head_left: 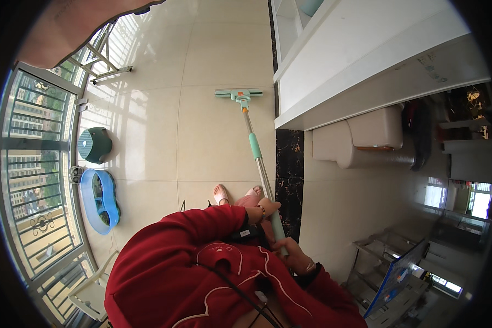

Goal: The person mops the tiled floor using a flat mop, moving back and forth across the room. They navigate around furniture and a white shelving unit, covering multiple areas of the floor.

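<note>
1. The mop (256, 150) lay ahead of the person, reaching away from the hands toward a point between 11 and 12 o'clock.
2. The left hand (270, 208) was closed around the mop's pole (263, 176), near the upper edge of the green end grip (277, 225).
3. The right hand (296, 257) was wrapped about the near end of that grip, at about 5 o'clock from the left hand and closer to the body.
4. Of the two, the left hand was the nearer to the mop head (240, 97), which stood at the pole's far end and appeared to rest flat on the tile floor (218, 145).
5. The head's long axis ran from 9 to 3 o'clock, crosswise to the pole, whose own line slanted from about 5 to 11 o'clock.
6. The pole passed just beside the right foot (255, 191), on its 3 o'clock side.
7. The dark floor strip (290, 164) lay at 3 o'clock of the pole; the white cabinet (333, 82) stood at 1 o'clock from the hands.
8. The green stool (94, 145) at 10 o'clock and the blue tub (112, 203) past 9 o'clock were well apart from the mop.
</note>
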### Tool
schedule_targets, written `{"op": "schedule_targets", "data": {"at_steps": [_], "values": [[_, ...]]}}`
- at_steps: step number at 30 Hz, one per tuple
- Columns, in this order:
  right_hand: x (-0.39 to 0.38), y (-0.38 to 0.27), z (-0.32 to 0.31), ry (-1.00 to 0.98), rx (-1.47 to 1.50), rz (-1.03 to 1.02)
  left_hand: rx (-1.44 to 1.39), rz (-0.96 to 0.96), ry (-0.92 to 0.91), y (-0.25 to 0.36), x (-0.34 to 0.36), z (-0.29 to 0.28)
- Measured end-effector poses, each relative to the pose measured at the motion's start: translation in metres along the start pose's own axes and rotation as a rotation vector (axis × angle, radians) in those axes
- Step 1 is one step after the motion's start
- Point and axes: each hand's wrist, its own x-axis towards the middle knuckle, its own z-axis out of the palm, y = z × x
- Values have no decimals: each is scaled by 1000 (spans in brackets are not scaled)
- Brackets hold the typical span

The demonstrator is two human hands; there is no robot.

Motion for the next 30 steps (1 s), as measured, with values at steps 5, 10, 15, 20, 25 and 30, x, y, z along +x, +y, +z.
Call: {"op": "schedule_targets", "data": {"at_steps": [5, 10, 15, 20, 25, 30], "values": [[76, 31, -35, -95, 264, 220, -612, 8, -95, 5, 86, -17], [201, 47, -54, 7, 953, 742, -532, 69, 142, 45, 180, -77], [189, -28, -98, 19, 1052, 577, -655, 197, 63, 107, 148, -65], [90, -89, -141, -94, 990, 787, -711, 113, -36, 112, 79, 19], [81, -71, -128, -16, 647, 495, -673, -9, -39, 112, 69, 24], [102, -64, -127, -86, 403, 220, -668, -28, -30, 116, 96, 3]]}}
